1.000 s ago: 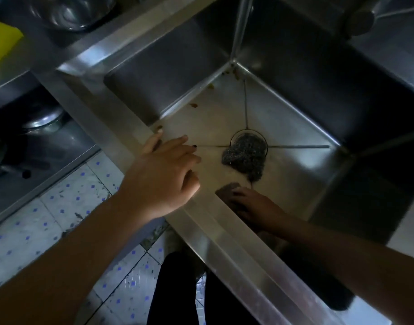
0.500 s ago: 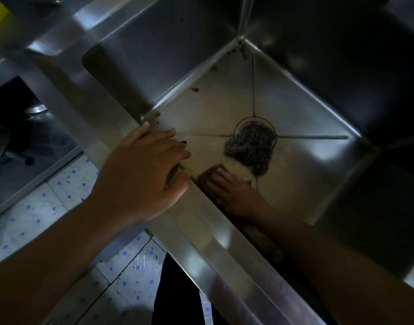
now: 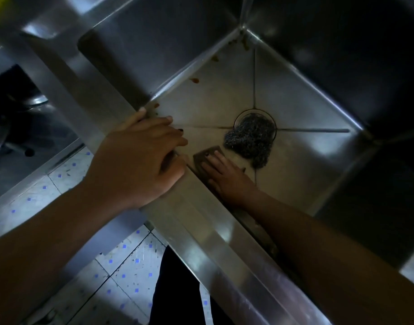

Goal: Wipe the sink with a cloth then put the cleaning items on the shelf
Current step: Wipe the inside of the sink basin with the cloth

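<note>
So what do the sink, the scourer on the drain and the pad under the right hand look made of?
Sink: brushed stainless steel, sharp reflections. Scourer: tangled metal wire, probably steel wool. Pad: flat, matte brown, perhaps cloth or sponge; too dark to tell.

Dim room, pale tiled floor [image 3: 121,275] (blue dots) under steel counter [image 3: 60,73].

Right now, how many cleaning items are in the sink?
2: a grey steel-wool scrubber lying over the drain, and a dark flat cloth pad pressed under the right hand near the front wall. Others may be hidden.
</note>
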